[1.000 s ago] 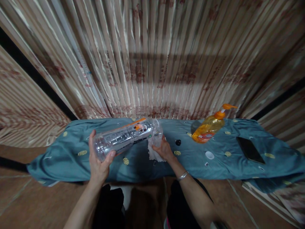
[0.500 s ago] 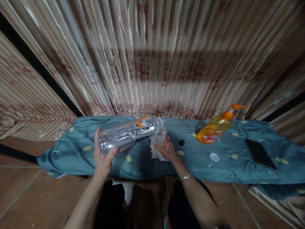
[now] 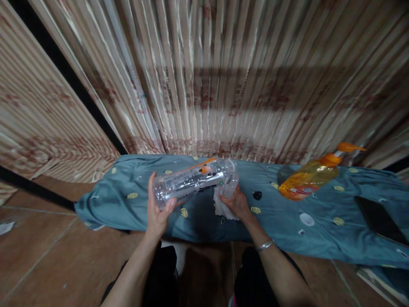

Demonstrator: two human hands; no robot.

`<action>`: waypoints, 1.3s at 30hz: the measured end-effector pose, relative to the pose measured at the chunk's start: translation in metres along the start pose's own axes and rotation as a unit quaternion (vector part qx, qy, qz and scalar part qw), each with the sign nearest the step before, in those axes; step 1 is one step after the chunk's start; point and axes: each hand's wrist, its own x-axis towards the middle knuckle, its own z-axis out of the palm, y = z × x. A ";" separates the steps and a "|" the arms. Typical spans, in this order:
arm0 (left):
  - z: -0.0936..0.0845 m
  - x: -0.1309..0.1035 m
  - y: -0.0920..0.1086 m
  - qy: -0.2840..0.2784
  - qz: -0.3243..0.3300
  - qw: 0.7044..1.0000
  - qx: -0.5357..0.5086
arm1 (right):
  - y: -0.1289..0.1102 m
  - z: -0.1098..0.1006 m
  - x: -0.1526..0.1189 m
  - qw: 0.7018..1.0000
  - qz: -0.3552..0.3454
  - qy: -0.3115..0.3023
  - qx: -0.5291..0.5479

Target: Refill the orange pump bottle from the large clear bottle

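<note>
As left fingers [image 3: 171, 205] grip a light-looking, cylindrical clear-plastic bottle [image 3: 191, 184] by its sturdier-looking base, right fingers [image 3: 227, 200] clutch crumpled white tissue [image 3: 223, 209]!

- The left hand [image 3: 159, 216] and left forearm [image 3: 136, 264] are seen bare.
- The right hand [image 3: 238, 204] and right forearm [image 3: 283, 270] are likewise bare.
- A narrow, shiny silver-coloured bracelet [image 3: 265, 245] is worn around the right wrist.
- Both legs are clothed in plain black trousers [image 3: 162, 279].
- A small bright pink strip [image 3: 234, 302] is glimpsed low beside the right leg; whether footwear is shown cannot be told.
</note>
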 end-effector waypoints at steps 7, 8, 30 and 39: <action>0.003 -0.008 0.014 -0.011 -0.100 0.990 -0.100 | 0.004 0.003 -0.001 1.000 0.004 0.017 0.023; 0.004 -0.010 0.017 -0.012 -0.110 0.987 -0.113 | 0.006 0.005 -0.001 0.999 0.000 0.022 0.030; -0.002 -0.014 0.005 -0.035 -0.164 0.974 -0.154 | -0.001 0.000 -0.002 0.997 0.005 0.014 0.075; -0.011 -0.008 0.000 -0.038 -0.160 0.977 -0.139 | 0.003 0.002 -0.001 0.998 -0.029 0.016 0.050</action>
